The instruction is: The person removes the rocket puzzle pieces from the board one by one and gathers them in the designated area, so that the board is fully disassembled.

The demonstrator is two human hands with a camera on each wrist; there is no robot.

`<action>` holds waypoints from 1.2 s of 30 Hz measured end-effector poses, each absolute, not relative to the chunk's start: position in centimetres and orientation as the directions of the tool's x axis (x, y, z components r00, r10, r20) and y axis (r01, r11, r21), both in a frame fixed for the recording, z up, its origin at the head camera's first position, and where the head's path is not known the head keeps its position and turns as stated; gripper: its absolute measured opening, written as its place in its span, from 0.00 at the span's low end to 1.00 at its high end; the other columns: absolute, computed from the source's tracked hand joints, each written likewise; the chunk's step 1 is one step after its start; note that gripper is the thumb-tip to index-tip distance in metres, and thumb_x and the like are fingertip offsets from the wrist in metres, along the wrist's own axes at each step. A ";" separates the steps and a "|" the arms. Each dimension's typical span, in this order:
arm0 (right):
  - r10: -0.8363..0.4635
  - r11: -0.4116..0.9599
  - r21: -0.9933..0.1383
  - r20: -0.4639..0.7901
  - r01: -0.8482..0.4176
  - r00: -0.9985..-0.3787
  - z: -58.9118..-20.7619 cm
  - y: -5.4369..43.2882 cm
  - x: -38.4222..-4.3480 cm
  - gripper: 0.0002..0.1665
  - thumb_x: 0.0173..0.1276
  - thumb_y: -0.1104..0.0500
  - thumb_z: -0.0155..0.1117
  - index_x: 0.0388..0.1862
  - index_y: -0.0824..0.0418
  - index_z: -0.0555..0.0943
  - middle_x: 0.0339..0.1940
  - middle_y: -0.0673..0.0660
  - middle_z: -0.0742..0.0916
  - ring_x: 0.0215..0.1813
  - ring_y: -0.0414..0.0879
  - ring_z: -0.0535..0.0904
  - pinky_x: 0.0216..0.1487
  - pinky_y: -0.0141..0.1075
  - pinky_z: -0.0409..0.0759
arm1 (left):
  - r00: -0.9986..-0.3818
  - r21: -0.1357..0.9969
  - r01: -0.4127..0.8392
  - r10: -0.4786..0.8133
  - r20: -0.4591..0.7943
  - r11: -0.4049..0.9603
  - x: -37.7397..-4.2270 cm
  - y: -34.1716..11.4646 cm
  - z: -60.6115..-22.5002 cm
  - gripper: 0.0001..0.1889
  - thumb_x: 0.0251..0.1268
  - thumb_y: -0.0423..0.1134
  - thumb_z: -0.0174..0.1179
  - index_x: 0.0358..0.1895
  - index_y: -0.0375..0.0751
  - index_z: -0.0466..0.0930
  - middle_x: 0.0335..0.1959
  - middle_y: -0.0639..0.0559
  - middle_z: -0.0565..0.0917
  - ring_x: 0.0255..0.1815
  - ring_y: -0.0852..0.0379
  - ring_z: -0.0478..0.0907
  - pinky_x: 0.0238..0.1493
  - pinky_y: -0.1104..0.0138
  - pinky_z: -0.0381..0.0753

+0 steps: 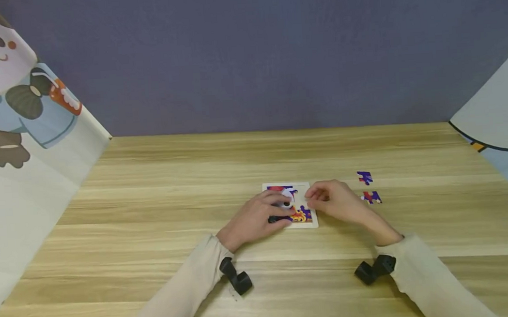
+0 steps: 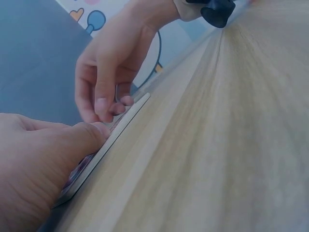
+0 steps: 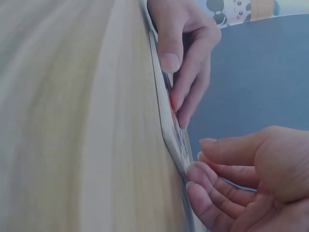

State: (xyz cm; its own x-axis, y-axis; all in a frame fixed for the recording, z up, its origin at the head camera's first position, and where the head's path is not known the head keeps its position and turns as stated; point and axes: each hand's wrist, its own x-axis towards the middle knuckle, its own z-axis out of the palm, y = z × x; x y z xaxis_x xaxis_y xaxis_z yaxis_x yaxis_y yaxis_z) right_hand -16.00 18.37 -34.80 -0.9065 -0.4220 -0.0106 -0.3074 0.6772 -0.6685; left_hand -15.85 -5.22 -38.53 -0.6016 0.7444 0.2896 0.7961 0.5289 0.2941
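Observation:
A square jigsaw puzzle in a white-bordered tray [image 1: 288,184] lies on the table, its picture purple, red and yellow. My left hand [image 1: 257,217] rests over the puzzle's left part with its fingers spread and hides some of it. At the tray's right side is my right hand [image 1: 336,199], its fingers bent and the fingertips close to a pale part of the tray. Whether a piece sits between those fingertips cannot be made out. In the right wrist view, the right hand [image 3: 251,179] has its fingertips beside the tray edge [image 3: 166,130].
Two loose puzzle pieces lie right of the right hand: an upper one [image 1: 364,177] and a lower one [image 1: 372,198]. The wooden table [image 1: 172,183] meets a dark blue panel [image 1: 274,55] at the back. Printed cartoon panels stand at both sides.

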 end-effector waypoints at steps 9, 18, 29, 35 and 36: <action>-0.459 0.664 -0.675 -0.028 -0.322 -0.888 -34.8 17.7 -16.0 0.06 0.64 0.65 0.63 0.40 0.64 0.82 0.30 0.54 0.84 0.33 0.41 0.77 0.35 0.32 0.75 | -0.603 0.294 0.795 0.744 0.287 0.531 -15.9 -5.3 -38.4 0.16 0.65 0.50 0.58 0.52 0.51 0.83 0.60 0.52 0.78 0.67 0.52 0.68 0.72 0.60 0.62; -0.488 0.652 -0.683 -0.045 -0.329 -0.872 -35.1 17.6 -15.9 0.08 0.63 0.65 0.63 0.40 0.66 0.84 0.28 0.53 0.82 0.30 0.40 0.74 0.29 0.28 0.73 | -0.592 0.298 0.804 0.741 0.316 0.515 -15.8 -5.3 -38.4 0.14 0.65 0.48 0.59 0.50 0.50 0.85 0.59 0.51 0.80 0.66 0.51 0.70 0.70 0.59 0.64; -0.491 0.642 -0.688 -0.031 -0.338 -0.871 -35.4 17.5 -15.7 0.06 0.62 0.67 0.63 0.38 0.67 0.83 0.26 0.52 0.81 0.28 0.38 0.72 0.27 0.27 0.71 | -0.570 0.303 0.818 0.758 0.318 0.488 -15.6 -5.2 -38.3 0.11 0.64 0.45 0.61 0.47 0.52 0.87 0.55 0.51 0.81 0.64 0.52 0.72 0.70 0.57 0.64; -0.485 0.647 -0.685 -0.029 -0.336 -0.874 -35.5 17.5 -15.7 0.06 0.62 0.67 0.64 0.38 0.66 0.83 0.27 0.52 0.81 0.28 0.39 0.73 0.28 0.27 0.72 | -0.562 0.291 0.825 0.760 0.326 0.485 -15.5 -5.2 -38.2 0.11 0.64 0.44 0.61 0.46 0.52 0.87 0.54 0.51 0.82 0.61 0.53 0.74 0.67 0.58 0.67; -0.484 0.646 -0.685 -0.027 -0.336 -0.875 -35.5 17.5 -15.7 0.06 0.62 0.66 0.64 0.38 0.66 0.83 0.27 0.52 0.81 0.29 0.39 0.73 0.28 0.27 0.72 | -0.563 0.290 0.824 0.760 0.323 0.487 -15.5 -5.2 -38.1 0.11 0.64 0.44 0.61 0.47 0.52 0.87 0.54 0.51 0.82 0.61 0.53 0.73 0.68 0.58 0.67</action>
